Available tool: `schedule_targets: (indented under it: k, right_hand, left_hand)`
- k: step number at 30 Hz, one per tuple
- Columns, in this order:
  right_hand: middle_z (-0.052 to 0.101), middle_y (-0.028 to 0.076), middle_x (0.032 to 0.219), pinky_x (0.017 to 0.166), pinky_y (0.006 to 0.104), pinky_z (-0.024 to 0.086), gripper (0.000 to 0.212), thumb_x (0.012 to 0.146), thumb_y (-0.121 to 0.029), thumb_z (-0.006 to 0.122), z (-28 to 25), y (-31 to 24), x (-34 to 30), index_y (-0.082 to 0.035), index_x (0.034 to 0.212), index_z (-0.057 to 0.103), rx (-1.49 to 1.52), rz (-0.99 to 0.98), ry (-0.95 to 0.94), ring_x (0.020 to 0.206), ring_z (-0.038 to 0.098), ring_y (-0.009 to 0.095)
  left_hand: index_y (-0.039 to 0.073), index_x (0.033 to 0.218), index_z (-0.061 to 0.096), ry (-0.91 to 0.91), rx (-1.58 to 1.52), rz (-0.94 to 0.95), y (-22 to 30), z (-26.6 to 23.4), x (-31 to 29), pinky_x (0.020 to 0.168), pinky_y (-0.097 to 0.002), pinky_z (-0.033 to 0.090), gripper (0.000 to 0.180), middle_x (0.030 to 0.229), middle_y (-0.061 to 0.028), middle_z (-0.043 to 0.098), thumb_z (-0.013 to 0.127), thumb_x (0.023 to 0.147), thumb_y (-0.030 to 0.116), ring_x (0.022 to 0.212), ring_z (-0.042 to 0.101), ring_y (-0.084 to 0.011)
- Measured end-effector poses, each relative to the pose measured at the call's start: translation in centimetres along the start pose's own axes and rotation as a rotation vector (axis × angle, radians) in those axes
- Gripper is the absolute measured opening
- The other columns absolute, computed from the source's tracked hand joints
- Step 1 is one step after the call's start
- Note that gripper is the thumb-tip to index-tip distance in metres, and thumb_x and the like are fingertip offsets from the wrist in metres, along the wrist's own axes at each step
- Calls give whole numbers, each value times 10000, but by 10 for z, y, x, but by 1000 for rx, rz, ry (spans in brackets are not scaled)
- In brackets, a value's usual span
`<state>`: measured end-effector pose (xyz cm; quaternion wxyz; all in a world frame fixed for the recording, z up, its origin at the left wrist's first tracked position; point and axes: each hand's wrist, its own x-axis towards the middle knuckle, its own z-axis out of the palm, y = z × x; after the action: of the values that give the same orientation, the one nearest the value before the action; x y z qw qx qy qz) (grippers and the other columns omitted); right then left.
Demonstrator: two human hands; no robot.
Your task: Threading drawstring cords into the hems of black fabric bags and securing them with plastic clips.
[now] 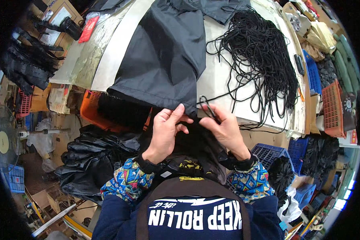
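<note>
A pale counter ran across the upper middle of the frame. A black fabric garment lay spread over its centre, its hem hanging off the near edge. To the right lay a large tangled heap of black cords, with loose strands trailing toward the near edge. At the upper left, a red card rested on the counter.

Cluttered workshop: pale table at twelve, fan at nine, blue crates at four, daylight at five.
</note>
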<state>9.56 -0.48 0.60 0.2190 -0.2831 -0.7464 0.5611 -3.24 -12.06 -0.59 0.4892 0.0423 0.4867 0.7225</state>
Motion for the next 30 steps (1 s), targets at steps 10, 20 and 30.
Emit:
schedule_targets:
  k: [10, 20, 30]
  right_hand:
    - [553, 134, 655, 528, 303, 426, 107, 738, -26, 651, 23, -30, 8, 26, 762, 562, -122, -219, 38, 549, 534, 198]
    - [564, 188, 714, 554, 387, 446, 173, 839, -144, 618, 18, -40, 8, 0, 857, 524, -246, -185, -29, 648, 581, 362]
    - [578, 104, 715, 547, 373, 456, 42, 863, -99, 562, 17, -46, -8, -61, 875, 547, -590, -379, 3, 660, 599, 275]
  left_hand:
    - [50, 778, 584, -14, 188, 223, 22, 11, -13, 478, -204, 415, 181, 692, -25, 583, 593, 908, 175, 556, 542, -80]
    - [63, 839, 603, 16, -204, -9, 38, 3, -7, 441, -219, 461, 130, 761, -34, 642, 616, 890, 182, 640, 640, -131]
    - [56, 838, 611, 58, -170, 69, 27, 6, -3, 477, -219, 504, 150, 774, -33, 627, 673, 853, 192, 638, 635, -135]
